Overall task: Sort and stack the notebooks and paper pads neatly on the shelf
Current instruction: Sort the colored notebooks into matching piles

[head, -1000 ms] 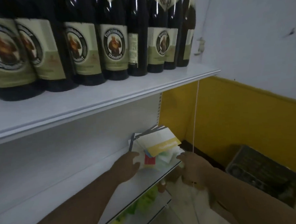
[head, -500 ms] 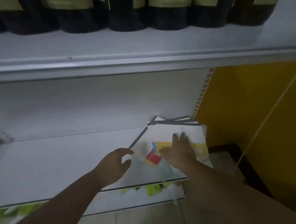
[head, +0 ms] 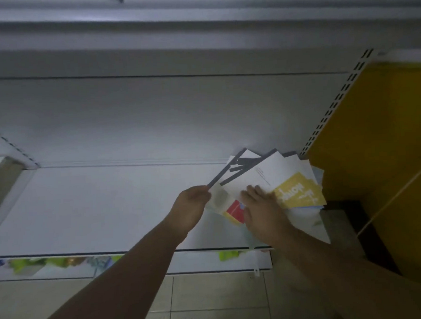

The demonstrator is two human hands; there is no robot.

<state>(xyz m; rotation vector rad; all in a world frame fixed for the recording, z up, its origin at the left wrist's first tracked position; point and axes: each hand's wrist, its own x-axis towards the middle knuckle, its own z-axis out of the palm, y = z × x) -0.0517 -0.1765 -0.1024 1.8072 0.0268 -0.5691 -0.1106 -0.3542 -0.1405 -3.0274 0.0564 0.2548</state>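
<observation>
**Q:** So, where are the notebooks and pads?

**A:** A loose, fanned pile of notebooks (head: 266, 173) lies at the right end of the white shelf (head: 109, 208). It sits in the back corner, beside a perforated upright (head: 335, 104) and a yellow wall (head: 386, 138). The covers stick out at different angles. A yellow-covered pad (head: 300, 191) lies on top toward the right, and a red patch (head: 234, 208) shows lower in the pile.

**Q:** What are the hands doing?

**A:** The left hand (head: 191, 209) has its fingers curled, pinching the pile's near-left edge beside a dark-edged cover. The right hand (head: 262, 212) lies flat on top, fingers straight, pressing on the covers.

**Q:** Anything else?

**A:** An upper shelf (head: 197, 18) spans the top of the view. Under the shelf front are blurred green packets (head: 229, 255) and a tiled floor (head: 212, 300). A thin cord (head: 396, 193) crosses the yellow wall.
</observation>
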